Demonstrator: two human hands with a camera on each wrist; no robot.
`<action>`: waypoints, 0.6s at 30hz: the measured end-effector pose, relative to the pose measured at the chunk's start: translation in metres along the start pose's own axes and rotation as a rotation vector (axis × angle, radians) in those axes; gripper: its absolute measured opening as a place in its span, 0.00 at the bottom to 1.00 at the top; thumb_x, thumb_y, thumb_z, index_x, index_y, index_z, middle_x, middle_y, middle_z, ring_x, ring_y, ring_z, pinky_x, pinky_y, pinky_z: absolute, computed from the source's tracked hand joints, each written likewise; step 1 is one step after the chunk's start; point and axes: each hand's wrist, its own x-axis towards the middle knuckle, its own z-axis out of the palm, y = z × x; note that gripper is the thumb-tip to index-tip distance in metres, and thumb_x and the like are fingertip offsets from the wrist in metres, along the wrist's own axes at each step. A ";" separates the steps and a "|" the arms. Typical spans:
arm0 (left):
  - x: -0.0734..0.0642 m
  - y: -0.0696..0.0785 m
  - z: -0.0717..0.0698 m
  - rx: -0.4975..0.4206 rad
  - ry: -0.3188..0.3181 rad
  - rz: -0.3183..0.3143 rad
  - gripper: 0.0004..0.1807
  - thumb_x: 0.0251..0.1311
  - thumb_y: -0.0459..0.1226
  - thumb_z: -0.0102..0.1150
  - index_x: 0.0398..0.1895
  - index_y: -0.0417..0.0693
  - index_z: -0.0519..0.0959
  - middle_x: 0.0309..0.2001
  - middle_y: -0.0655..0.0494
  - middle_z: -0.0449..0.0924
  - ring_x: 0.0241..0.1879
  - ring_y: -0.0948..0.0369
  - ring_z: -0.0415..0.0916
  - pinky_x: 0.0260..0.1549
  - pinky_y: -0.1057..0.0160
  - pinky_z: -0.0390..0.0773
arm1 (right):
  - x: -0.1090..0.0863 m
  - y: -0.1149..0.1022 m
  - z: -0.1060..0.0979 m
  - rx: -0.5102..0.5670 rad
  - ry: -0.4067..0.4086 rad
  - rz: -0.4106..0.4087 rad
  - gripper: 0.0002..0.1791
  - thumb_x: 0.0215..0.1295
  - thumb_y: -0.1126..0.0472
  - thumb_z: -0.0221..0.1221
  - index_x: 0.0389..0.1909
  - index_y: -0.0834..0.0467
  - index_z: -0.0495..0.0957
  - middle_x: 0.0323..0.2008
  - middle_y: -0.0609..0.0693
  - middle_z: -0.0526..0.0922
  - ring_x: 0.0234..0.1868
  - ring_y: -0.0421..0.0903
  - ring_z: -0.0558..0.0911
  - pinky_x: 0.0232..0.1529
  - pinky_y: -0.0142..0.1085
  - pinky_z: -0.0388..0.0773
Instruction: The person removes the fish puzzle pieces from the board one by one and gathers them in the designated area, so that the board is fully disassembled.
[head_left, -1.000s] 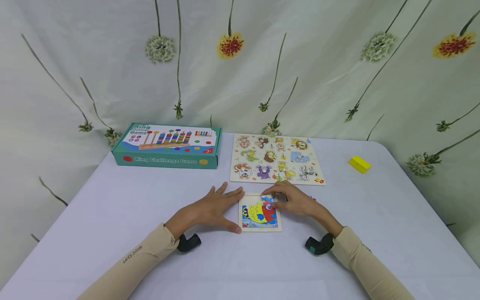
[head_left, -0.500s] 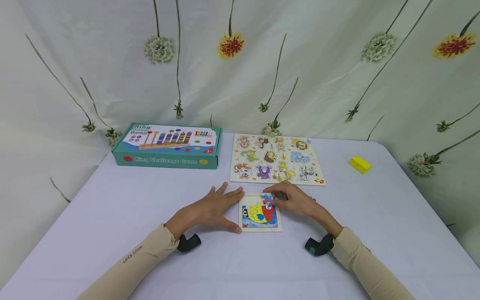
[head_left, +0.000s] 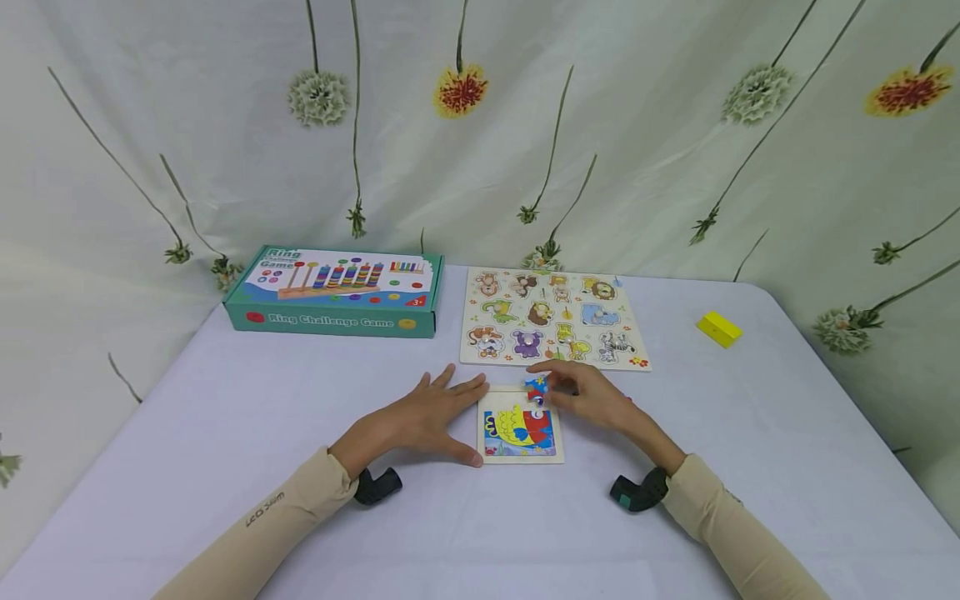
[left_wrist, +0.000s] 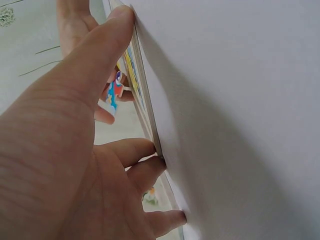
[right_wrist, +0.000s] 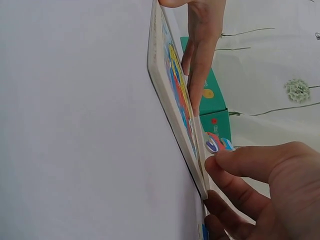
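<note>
A small wooden jigsaw puzzle tray (head_left: 519,460) lies in front of me, with a yellow, red and blue picture in it. The upper part of its bed shows bare wood. My right hand (head_left: 588,396) pinches a blue and red puzzle piece (head_left: 536,389) between thumb and finger, raised over the tray's top right corner; the right wrist view shows this puzzle piece (right_wrist: 213,142) clear of the tray. Along the tray's left side, my left hand (head_left: 427,419) spreads its straight fingers, with thumb and fingertips touching the edge.
Behind the tray lies an animal peg puzzle board (head_left: 555,321). A green ring game box (head_left: 333,292) stands at the back left, and a yellow block (head_left: 719,329) sits at the right. Something blue (right_wrist: 202,232) shows on the table beneath my right fingers.
My right hand has lifted the puzzle piece up from the tray's upper right and turned it, so more bare wood shows there. The left hand has stayed put.
</note>
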 end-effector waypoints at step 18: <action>0.000 0.000 -0.001 -0.011 -0.009 -0.001 0.57 0.43 0.64 0.67 0.75 0.59 0.53 0.76 0.65 0.45 0.75 0.47 0.29 0.70 0.40 0.33 | 0.000 -0.002 -0.004 0.066 0.065 0.047 0.17 0.63 0.67 0.60 0.53 0.56 0.77 0.33 0.49 0.77 0.38 0.47 0.77 0.47 0.39 0.77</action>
